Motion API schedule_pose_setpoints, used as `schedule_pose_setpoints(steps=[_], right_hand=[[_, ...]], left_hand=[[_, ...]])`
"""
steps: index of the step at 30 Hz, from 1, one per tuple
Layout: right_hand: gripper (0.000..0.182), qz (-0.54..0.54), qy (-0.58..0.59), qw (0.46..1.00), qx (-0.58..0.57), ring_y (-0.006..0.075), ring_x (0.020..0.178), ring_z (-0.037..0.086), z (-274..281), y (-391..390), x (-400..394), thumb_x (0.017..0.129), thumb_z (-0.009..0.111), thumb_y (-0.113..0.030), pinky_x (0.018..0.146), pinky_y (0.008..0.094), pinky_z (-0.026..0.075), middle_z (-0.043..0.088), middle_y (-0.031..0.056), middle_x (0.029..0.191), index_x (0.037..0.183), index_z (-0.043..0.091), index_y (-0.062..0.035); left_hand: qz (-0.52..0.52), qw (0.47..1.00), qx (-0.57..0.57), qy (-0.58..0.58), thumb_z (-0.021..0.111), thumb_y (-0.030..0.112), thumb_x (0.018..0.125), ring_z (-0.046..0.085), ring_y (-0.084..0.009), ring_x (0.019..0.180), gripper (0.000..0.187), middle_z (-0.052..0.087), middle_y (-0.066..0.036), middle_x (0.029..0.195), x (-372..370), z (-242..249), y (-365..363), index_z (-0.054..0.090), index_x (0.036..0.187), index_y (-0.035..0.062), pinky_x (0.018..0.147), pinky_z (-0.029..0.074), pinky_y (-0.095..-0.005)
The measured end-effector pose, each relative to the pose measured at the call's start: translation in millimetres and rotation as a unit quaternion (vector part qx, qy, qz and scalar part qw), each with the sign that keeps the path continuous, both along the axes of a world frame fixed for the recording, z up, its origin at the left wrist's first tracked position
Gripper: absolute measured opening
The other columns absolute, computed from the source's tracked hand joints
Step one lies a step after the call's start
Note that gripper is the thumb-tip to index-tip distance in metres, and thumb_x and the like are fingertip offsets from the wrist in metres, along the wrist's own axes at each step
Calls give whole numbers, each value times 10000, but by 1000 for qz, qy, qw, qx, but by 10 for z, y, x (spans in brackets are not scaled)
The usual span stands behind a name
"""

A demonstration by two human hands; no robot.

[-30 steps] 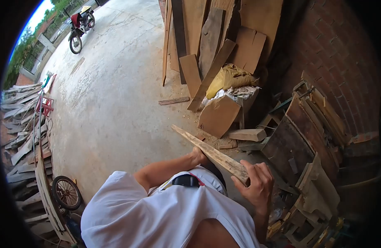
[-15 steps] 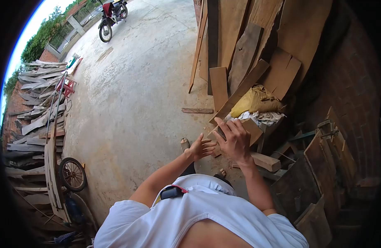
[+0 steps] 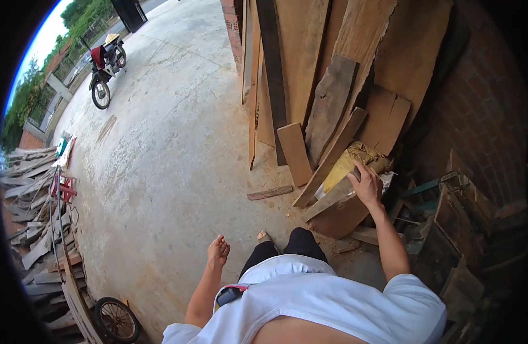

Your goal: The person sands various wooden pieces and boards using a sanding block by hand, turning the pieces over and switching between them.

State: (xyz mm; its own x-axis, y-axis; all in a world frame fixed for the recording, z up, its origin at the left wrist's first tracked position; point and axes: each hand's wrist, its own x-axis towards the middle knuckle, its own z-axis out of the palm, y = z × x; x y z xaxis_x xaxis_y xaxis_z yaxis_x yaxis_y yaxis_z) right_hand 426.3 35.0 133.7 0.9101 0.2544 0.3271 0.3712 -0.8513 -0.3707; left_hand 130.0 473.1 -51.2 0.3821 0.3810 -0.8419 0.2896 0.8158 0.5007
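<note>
My right hand [image 3: 367, 186] is closed round a small dark block-like object [image 3: 357, 172], mostly hidden by the fingers. It is over the upper end of a narrow plank edge [image 3: 328, 202], beside a wide brown board [image 3: 343, 219]. Just behind it lies a crumpled yellow sack [image 3: 339, 170] with white material next to it. To the left, my left hand [image 3: 218, 250] hangs over the concrete floor, its fingers curled in with nothing showing in them.
Tall boards [image 3: 301, 63] lean at the back right. A short wood strip [image 3: 270, 192] lies on the concrete floor [image 3: 161, 166]. Stacked planks [image 3: 37, 229] and a spoked wheel [image 3: 116, 320] are on the left. A motorbike [image 3: 106, 69] stands farther off.
My hands have moved apart: the right went right, towards the yellow sack, still holding the dark object. My left dropped down and left, and its fingers curled. The view has shifted.
</note>
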Motion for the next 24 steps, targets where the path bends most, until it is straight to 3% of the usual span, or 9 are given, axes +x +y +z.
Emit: schedule_pose_setpoints(steps=[6, 8, 10, 11, 12, 16, 18, 20, 24], right_hand=[[512, -79, -48, 996, 8, 391, 988, 625, -78, -215, 810, 827, 728, -247, 906, 459, 488, 677, 180, 1093, 1300, 564, -137], [566, -110, 27, 994, -3, 400, 1061, 595, -297, -250, 1032, 839, 716, -235, 925, 468, 483, 633, 181, 1182, 1362, 513, -160], [612, -223, 14, 974, -43, 434, 1161, 527, -549, -242, 1315, 837, 705, -175, 976, 478, 434, 574, 213, 1231, 1402, 471, -168], [642, -252, 46, 966, -36, 426, 1213, 488, -741, -360, 1540, 865, 686, -198, 960, 491, 462, 503, 171, 1318, 1449, 420, -218], [703, -234, -29, 972, -17, 432, 1227, 477, -983, -486, 1733, 862, 684, -175, 1007, 499, 422, 482, 195, 1367, 1486, 368, -253], [819, -310, 74, 948, -4, 421, 1323, 408, -893, -362, 1972, 854, 646, -72, 1085, 508, 339, 368, 208, 1491, 1542, 252, -276], [848, -304, 92, 948, 7, 411, 1361, 374, -921, -356, 2109, 852, 629, -39, 1106, 506, 318, 324, 207, 1528, 1554, 216, -275], [839, -335, 47, 941, -32, 394, 1390, 342, -1372, -276, 2158, 858, 597, -15, 1108, 492, 344, 272, 168, 1558, 1554, 209, -275], [796, -227, 349, 909, -28, 398, 1330, 406, -1987, 188, 1751, 873, 638, -89, 1056, 488, 412, 230, 139, 1571, 1542, 242, -262]], left_hand=[[4, 999, 5, 42, 653, 338, 948, 506, -75, 567, 189, 538, 66, 656, 300, -261, 914, 613, 872, 170, 666, 518, -282], [-10, 1000, -10, 15, 644, 352, 947, 512, -83, 570, 192, 541, 69, 661, 512, -363, 1036, 617, 874, 177, 679, 529, -289], [30, 997, -50, 43, 629, 350, 949, 535, -99, 611, 178, 566, 53, 733, 906, -420, 952, 632, 938, 172, 715, 548, -311], [13, 997, -52, 55, 623, 345, 949, 548, -113, 651, 182, 580, 38, 789, 1088, -409, 921, 636, 981, 166, 744, 555, -329], [-4, 997, -54, 60, 617, 339, 950, 562, -127, 690, 196, 593, 24, 845, 1363, -400, 882, 640, 1023, 159, 772, 561, -348], [-121, 991, -55, 30, 611, 311, 949, 585, -178, 840, 297, 598, -20, 979, 2173, -299, 831, 594, 1196, 146, 873, 546, -418], [-180, 983, -34, 31, 606, 287, 952, 582, -184, 860, 309, 596, -43, 1009, 2600, -149, 836, 585, 1220, 135, 867, 550, -410], [-225, 974, 19, -33, 601, 250, 956, 625, -155, 758, 265, 639, -46, 938, 2975, 72, 845, 594, 1177, 105, 733, 580, -331], [-258, 961, 93, -25, 581, 255, 976, 618, -138, 725, 252, 630, -39, 878, 3559, 221, 878, 593, 1161, 84, 695, 565, -303]])
